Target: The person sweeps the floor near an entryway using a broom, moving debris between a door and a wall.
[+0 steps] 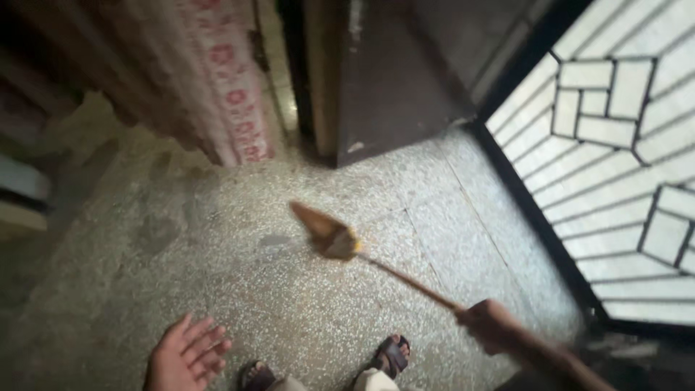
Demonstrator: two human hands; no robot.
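Low at the right of the view, the right hand (486, 324) is closed in a fist round the end of a thin wooden broom (384, 269). Handle runs up and to the left from the fist; the brown bristle head, blurred, sits over the speckled terrazzo floor (217, 246), ahead of the sandalled feet (391, 355). Cannot tell whether the bristles touch the floor. Left hand (187, 356) is spread, fingers apart, holding nothing, well apart from the broom at lower left. Right hand alone is on it. Patterned curtain (232, 87) hangs beyond; latticed grille door (615, 159) stands to the right.
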